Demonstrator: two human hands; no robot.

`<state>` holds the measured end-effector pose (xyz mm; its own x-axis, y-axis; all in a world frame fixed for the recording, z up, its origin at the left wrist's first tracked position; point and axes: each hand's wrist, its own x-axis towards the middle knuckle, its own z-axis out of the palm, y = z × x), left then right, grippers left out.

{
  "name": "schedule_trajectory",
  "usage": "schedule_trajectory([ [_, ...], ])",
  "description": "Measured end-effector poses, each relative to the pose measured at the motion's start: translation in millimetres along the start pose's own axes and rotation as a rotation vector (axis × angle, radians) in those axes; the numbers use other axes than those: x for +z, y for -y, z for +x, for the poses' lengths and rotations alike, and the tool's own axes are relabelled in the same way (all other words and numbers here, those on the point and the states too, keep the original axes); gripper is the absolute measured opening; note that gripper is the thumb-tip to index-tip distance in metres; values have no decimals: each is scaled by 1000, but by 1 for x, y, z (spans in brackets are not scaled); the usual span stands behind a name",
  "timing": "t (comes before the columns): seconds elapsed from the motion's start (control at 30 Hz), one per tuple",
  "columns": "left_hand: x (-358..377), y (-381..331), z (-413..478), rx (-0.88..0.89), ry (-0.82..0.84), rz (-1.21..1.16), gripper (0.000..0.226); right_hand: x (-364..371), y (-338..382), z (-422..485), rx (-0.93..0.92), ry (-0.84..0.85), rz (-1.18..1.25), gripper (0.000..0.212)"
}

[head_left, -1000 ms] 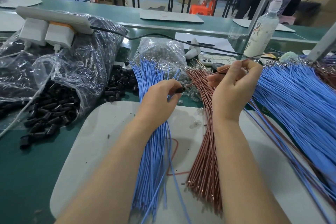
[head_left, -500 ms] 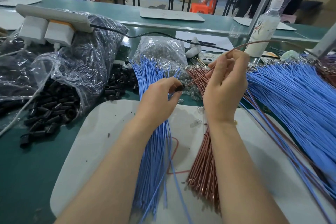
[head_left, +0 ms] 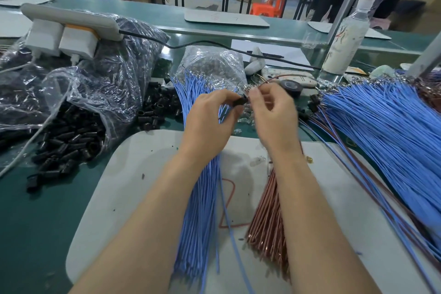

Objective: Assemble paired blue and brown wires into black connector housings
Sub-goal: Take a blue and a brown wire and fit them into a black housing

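the left hand (head_left: 207, 123) holds a black connector housing (head_left: 239, 102) tight in its fingers, above the middle of the tabletop (head_left: 28, 222). the right hand (head_left: 274, 114) pinches a brown wire (head_left: 284, 75), its end just beside the housing.

A worker's left hand (head_left: 210, 122) pinched a black housing (head_left: 239, 101) while the right hand (head_left: 274, 117), just beside it, pinched a brown wire (head_left: 281, 76) that arced up and off to the right. Beneath the forearms, a blue bundle (head_left: 200, 210) and a brown bundle (head_left: 267, 227) lay on a white board (head_left: 133, 198). Loose housings (head_left: 64, 143) spilled from a clear bag (head_left: 100, 93) at left; a larger blue bundle (head_left: 381, 141) fanned out at right.
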<state>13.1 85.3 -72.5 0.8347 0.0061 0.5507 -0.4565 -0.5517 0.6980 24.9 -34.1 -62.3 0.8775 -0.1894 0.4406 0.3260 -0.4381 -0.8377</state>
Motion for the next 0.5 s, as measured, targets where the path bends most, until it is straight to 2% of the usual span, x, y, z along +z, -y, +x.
schedule_trajectory([
  [0.07, -1, -2, 2, -44, -13, -88, 13, 6, 3, -4, 116, 129, 126, 15],
  [0.13, -3, -6, 5, -207, -65, -363, 10, 9, 9, -7, 177, 214, 279, 11],
  [0.2, -7, -7, 8, -415, -110, -745, 8, 11, 16, -11, 116, 285, 288, 6],
  [0.27, -10, -5, 11, -589, -50, -1059, 11, 16, 21, -17, 14, 325, 224, 17],
  [0.33, -14, -2, 14, -729, 45, -1218, 23, 15, 31, -21, -75, 332, 148, 22],
  [0.4, -18, -1, 13, -798, 122, -1329, 34, 9, 41, -24, -143, 407, 61, 17],
  [0.47, -18, 6, 9, -773, 177, -1331, 40, -1, 56, -29, -183, 630, 47, 8],
  [0.5, -19, 10, 7, -787, 157, -1338, 34, -6, 62, -33, -200, 768, 93, 10],
])
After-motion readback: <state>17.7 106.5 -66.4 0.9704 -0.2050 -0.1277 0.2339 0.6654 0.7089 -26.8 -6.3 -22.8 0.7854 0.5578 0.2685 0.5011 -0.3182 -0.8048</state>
